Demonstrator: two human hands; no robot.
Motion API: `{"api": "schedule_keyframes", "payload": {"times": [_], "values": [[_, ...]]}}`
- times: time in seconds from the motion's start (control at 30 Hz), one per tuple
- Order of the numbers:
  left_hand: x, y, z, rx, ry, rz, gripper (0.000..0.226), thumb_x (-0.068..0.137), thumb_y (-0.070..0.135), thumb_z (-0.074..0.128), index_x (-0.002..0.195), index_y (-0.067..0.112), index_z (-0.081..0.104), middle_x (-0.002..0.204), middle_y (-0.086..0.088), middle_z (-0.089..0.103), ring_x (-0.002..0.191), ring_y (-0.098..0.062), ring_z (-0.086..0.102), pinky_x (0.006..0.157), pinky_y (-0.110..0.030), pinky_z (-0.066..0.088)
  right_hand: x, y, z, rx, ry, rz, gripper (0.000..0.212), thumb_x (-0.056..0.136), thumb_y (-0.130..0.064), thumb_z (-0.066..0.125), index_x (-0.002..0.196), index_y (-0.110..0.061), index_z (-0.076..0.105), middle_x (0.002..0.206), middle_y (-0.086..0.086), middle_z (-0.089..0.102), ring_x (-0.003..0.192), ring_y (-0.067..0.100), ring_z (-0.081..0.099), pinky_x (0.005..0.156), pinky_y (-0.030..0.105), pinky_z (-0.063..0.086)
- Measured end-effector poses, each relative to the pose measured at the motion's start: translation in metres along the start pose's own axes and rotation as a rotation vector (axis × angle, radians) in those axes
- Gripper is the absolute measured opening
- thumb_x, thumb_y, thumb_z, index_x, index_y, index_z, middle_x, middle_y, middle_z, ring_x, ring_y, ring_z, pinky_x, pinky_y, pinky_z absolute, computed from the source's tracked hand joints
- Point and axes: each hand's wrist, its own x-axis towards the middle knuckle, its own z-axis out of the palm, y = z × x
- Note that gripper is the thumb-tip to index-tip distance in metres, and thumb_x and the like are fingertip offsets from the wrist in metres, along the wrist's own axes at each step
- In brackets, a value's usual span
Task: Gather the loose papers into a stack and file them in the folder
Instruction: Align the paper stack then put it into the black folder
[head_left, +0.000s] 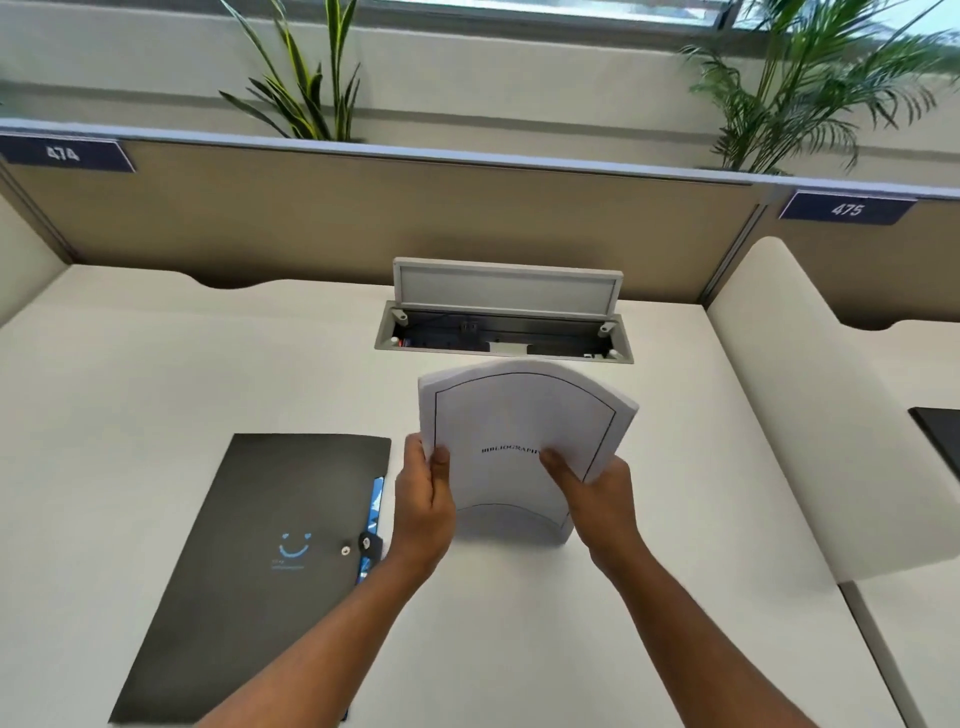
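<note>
A white desk (156, 364) sits in a cubicle bounded by a tan partition (311, 218) carrying dark number plates 474 (63, 154) and 475 (848, 209). An open cable hatch (504, 322) lies near the desk's far edge. Two leafy plants (306, 83) rise behind the partition beneath a bright window (519, 8).

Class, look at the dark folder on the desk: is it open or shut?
Shut. The folder lies flat, its cover down and the snap strap fastened at its right edge. Both hands hold the paper stack beside it.
</note>
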Motion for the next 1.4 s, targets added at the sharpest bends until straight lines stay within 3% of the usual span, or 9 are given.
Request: {"api": "schedule_keyframes", "payload": {"times": [0.23, 0.47, 0.67, 0.87, 1.0, 1.07, 1.13, 1.23, 1.4], "values": [[-0.006, -0.014, 0.005, 0.121, -0.024, -0.058, 0.018, 0.105, 0.022, 0.038, 0.100, 0.039, 0.042, 0.092, 0.003, 0.065, 0.076, -0.017, 0.062, 0.064, -0.037, 0.054, -0.005, 0.027, 0.003, -0.045, -0.004, 0.072, 0.006, 0.092, -0.025, 0.079, 0.092, -0.021, 0.075, 0.094, 0.005, 0.080, 0.095, 0.029, 0.075, 0.087, 0.048, 0.060], [-0.001, -0.016, -0.014, 0.164, 0.021, -0.128, 0.017, 0.103, 0.017, 0.045, 0.088, 0.025, 0.046, 0.077, -0.003, 0.061, 0.064, -0.009, 0.053, 0.059, -0.034, 0.045, -0.012, 0.026, -0.005, -0.150, -0.155, 0.026, 0.008, 0.093, -0.019, 0.077, 0.099, -0.025, 0.076, 0.100, -0.004, 0.081, 0.096, 0.018, 0.077, 0.087, 0.038, 0.063], [-0.008, -0.027, -0.049, 0.386, -0.050, -0.202, 0.008, 0.100, 0.020, 0.052, 0.096, 0.013, 0.055, 0.082, 0.000, 0.064, 0.076, -0.023, 0.060, 0.065, -0.036, 0.045, -0.019, 0.032, 0.004, -0.255, -0.276, 0.048, 0.009, 0.094, -0.017, 0.075, 0.100, -0.011, 0.078, 0.098, 0.007, 0.081, 0.092, 0.030, 0.076, 0.085, 0.047, 0.059], [-0.027, -0.045, -0.107, 0.719, 0.193, -0.193, 0.010, 0.096, 0.024, 0.053, 0.088, 0.027, 0.058, 0.090, 0.007, 0.059, 0.091, -0.016, 0.048, 0.074, -0.035, 0.042, -0.027, 0.049, 0.010, -0.034, -0.272, 0.270, 0.023, 0.090, -0.013, 0.080, 0.112, -0.007, 0.076, 0.100, 0.005, 0.082, 0.093, 0.027, 0.079, 0.077, 0.038, 0.064], [-0.050, -0.062, -0.123, 0.949, -0.084, -0.192, 0.013, 0.088, 0.020, 0.062, 0.099, 0.026, 0.063, 0.106, 0.002, 0.058, 0.105, -0.024, 0.050, 0.086, -0.037, 0.045, -0.031, 0.042, 0.022, 0.126, -0.338, 0.332, 0.028, 0.087, -0.007, 0.081, 0.114, -0.006, 0.074, 0.105, 0.009, 0.082, 0.095, 0.029, 0.079, 0.073, 0.032, 0.063], [-0.059, -0.067, -0.120, 0.955, -0.227, -0.145, 0.041, 0.082, 0.017, 0.068, 0.122, 0.018, 0.059, 0.124, -0.004, 0.055, 0.121, -0.031, 0.047, 0.102, -0.044, 0.041, -0.032, 0.037, 0.032, 0.081, -0.372, 0.330, 0.031, 0.086, -0.010, 0.083, 0.115, -0.007, 0.074, 0.105, 0.008, 0.082, 0.096, 0.028, 0.079, 0.079, 0.037, 0.064], [-0.065, -0.073, -0.119, 1.010, -0.338, -0.056, 0.067, 0.084, 0.022, 0.070, 0.144, 0.010, 0.044, 0.147, -0.016, 0.043, 0.141, -0.040, 0.033, 0.120, -0.048, 0.014, -0.035, 0.032, 0.044, -0.005, -0.415, 0.312, 0.029, 0.087, -0.013, 0.083, 0.114, -0.009, 0.075, 0.105, 0.008, 0.082, 0.098, 0.029, 0.079, 0.089, 0.046, 0.063], [-0.067, -0.078, -0.122, 1.199, -0.561, -0.111, 0.090, 0.090, 0.053, 0.053, 0.157, 0.015, 0.005, 0.164, -0.013, -0.004, 0.150, -0.034, -0.011, 0.113, -0.047, -0.023, -0.041, 0.029, 0.055, -0.160, -0.448, 0.253, 0.018, 0.089, -0.016, 0.081, 0.105, -0.010, 0.077, 0.100, 0.009, 0.082, 0.095, 0.031, 0.078, 0.089, 0.049, 0.062], [-0.068, -0.079, -0.123, 1.184, -0.614, -0.228, 0.086, 0.089, 0.047, 0.054, 0.152, 0.046, -0.004, 0.159, 0.016, -0.021, 0.146, -0.034, -0.027, 0.105, -0.070, -0.019, -0.048, 0.041, 0.047, -0.507, -0.390, 0.168, 0.014, 0.088, -0.021, 0.076, 0.091, -0.007, 0.074, 0.092, 0.014, 0.078, 0.074, 0.020, 0.068, 0.063, 0.030, 0.050]]}}
